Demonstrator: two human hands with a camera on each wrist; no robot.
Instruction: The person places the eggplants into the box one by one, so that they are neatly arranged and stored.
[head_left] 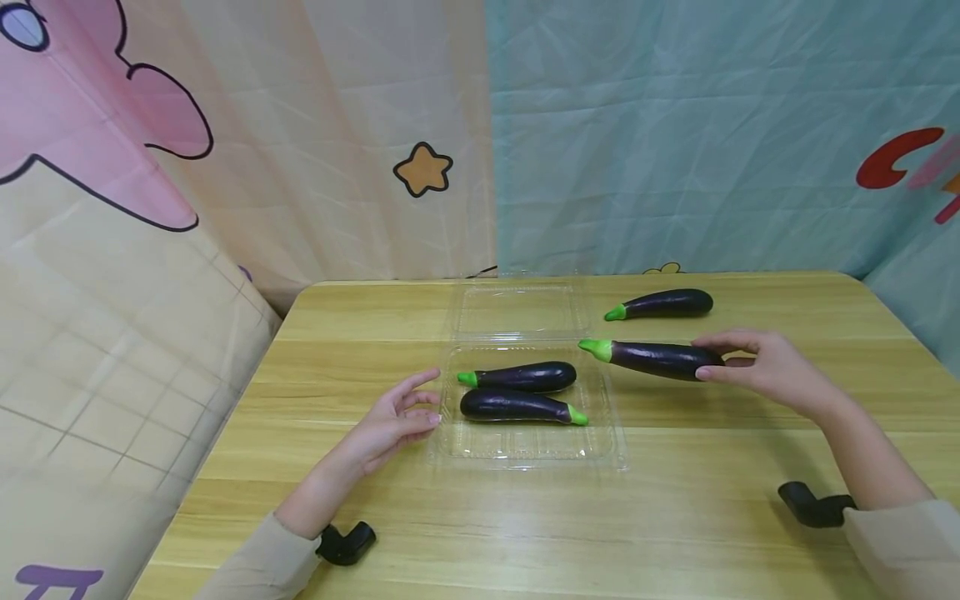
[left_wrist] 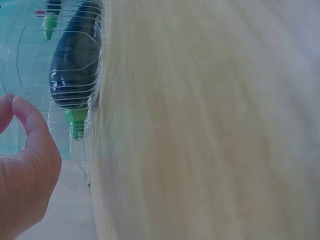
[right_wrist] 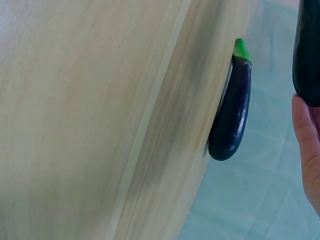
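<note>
In the head view, my right hand [head_left: 765,367] grips an eggplant [head_left: 656,358] by its rounded end, thumb on the near side. Its green stem points left, over the right side of a clear plastic clamshell box [head_left: 525,446]. Two eggplants lie in the box's base: one at the back [head_left: 528,377] with its stem left, one in front [head_left: 513,406] with its stem right. By the box's left rim is my left hand [head_left: 390,425], index finger extended and thumb apart. Whether it touches the rim I cannot tell. The right wrist view shows the held eggplant [right_wrist: 307,55] only partly.
Another eggplant [head_left: 671,303] lies at the back right of the wooden table [head_left: 480,533]. The box's lid [head_left: 521,310] lies folded back toward the curtain [head_left: 645,150]. Black bent pieces [head_left: 348,543] show beside both sleeves.
</note>
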